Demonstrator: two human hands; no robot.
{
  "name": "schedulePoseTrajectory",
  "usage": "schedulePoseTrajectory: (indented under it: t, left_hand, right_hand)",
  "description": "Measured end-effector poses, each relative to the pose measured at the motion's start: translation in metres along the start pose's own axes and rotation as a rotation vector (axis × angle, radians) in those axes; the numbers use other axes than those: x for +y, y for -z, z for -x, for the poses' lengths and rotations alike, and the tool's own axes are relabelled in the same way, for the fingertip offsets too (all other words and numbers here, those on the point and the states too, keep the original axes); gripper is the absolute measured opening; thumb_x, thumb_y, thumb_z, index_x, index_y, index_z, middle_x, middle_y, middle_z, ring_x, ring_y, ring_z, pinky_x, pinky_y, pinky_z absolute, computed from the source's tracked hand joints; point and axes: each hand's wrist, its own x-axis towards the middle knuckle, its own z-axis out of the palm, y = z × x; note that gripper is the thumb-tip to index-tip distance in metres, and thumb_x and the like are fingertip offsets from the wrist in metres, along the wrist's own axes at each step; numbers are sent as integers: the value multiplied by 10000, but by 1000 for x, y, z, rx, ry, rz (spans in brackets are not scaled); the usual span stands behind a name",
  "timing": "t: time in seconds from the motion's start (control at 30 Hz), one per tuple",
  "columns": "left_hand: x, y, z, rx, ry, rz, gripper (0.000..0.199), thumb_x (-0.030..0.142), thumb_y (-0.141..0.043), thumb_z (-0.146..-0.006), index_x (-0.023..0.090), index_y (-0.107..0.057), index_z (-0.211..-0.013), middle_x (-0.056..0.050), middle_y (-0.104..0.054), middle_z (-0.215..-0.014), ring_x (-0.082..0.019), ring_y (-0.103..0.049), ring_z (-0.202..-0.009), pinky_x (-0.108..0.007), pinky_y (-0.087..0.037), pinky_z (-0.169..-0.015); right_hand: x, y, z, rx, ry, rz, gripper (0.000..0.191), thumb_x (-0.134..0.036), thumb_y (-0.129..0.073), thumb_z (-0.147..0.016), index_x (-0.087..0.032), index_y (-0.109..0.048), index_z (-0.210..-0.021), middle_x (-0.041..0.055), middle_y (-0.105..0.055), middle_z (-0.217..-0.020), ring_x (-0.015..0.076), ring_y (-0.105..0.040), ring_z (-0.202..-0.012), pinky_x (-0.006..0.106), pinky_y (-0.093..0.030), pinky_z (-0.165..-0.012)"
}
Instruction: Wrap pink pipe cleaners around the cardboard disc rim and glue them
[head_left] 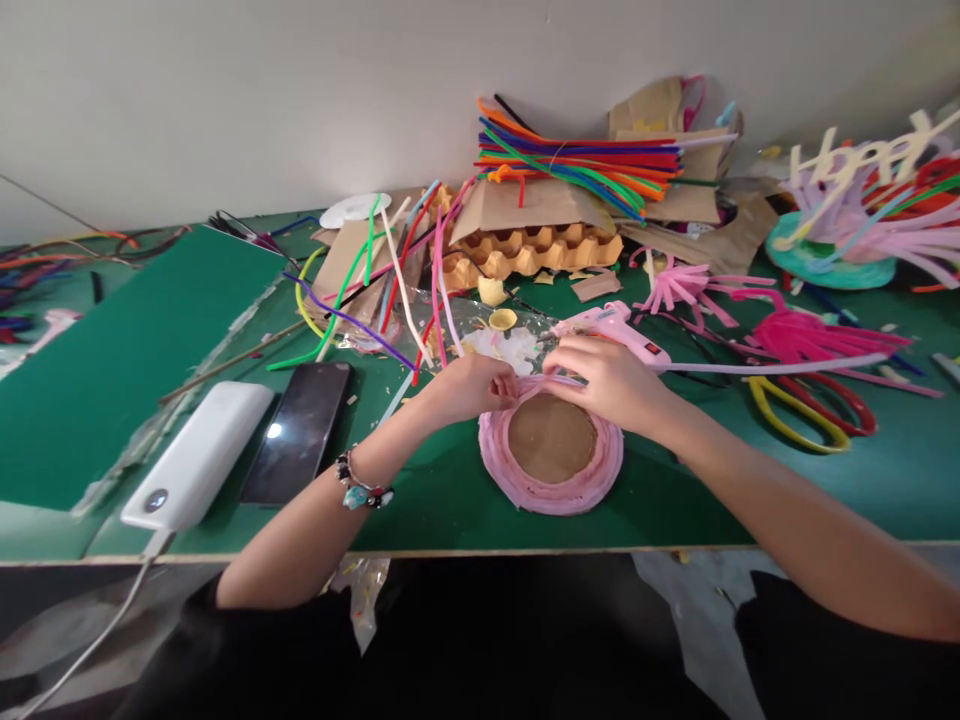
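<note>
A round cardboard disc (pixel 551 437) lies on the green table, ringed by pink and lilac pipe cleaners (pixel 495 465) coiled around its edge. At the ring's far side, my left hand (pixel 480 388) is closed with curled fingers against the coil, gripping the strand there. Just to the right, my right hand (pixel 600 380) pinches the same strand at the rim. A lilac pipe cleaner (pixel 772 368) stretches out to the right from behind that hand. Right behind my right hand rests a pink glue gun (pixel 615 325). The fingertips partly hide the strand between the hands.
At left lie a white power bank (pixel 202 450) with a cable, a black phone (pixel 300 432) and a green board (pixel 135 350). Behind are an egg carton (pixel 525 255) and bundled pipe cleaners (pixel 577 160). Pink tassels (pixel 810 335) and a "Happy" decoration (pixel 832 250) stand right.
</note>
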Motion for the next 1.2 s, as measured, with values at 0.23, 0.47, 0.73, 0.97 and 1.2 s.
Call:
schedulePoseTrajectory:
  t: [0.23, 0.47, 0.73, 0.97, 1.2]
  left_hand:
    - [8, 4, -5, -5, 72, -127, 52, 188, -586, -677, 157, -628, -672, 11, -638, -638, -110, -576, -614, -199, -395, -568]
    - [17, 7, -16, -79, 142, -271, 64, 175, -597, -641, 170, -651, -676, 7, -655, -675, -132, -583, -632, -213, -375, -564]
    - [22, 15, -29, -232, 186, -361, 87, 209, -627, -628, 192, -678, -696, 17, -650, -641, -118, -552, -577, -198, -334, -515]
    - [27, 16, -39, -309, 203, -374, 44, 167, -635, -585, 177, -667, -613, 21, -576, -496, -132, -527, -523, -223, -374, -555]
    - [39, 19, -42, -384, 275, -368, 61, 135, -614, -575, 159, -620, -520, 13, -554, -445, -147, -546, -508, -242, -416, -548]
  right_hand:
    - [-1, -2, -4, -47, 50, 153, 214, -260, -468, -831, -174, -599, -685, 30, -536, -683, 138, -513, -641, 265, -386, -590]
    - [0, -5, 3, -68, -3, 38, 259, -161, -363, -861, -168, -622, -872, 61, -585, -796, 165, -551, -761, 285, -420, -657]
    - [2, -8, 8, -24, -76, -83, 208, -172, -371, -852, -166, -556, -947, 79, -633, -879, 185, -573, -838, 316, -441, -697]
    - [5, -11, 10, 26, -40, -108, 155, -182, -399, -827, -177, -550, -863, 70, -625, -822, 186, -571, -814, 325, -441, -722]
    - [10, -12, 11, 58, 38, -114, 144, -158, -413, -830, -152, -556, -819, 68, -617, -788, 169, -573, -767, 296, -445, -694]
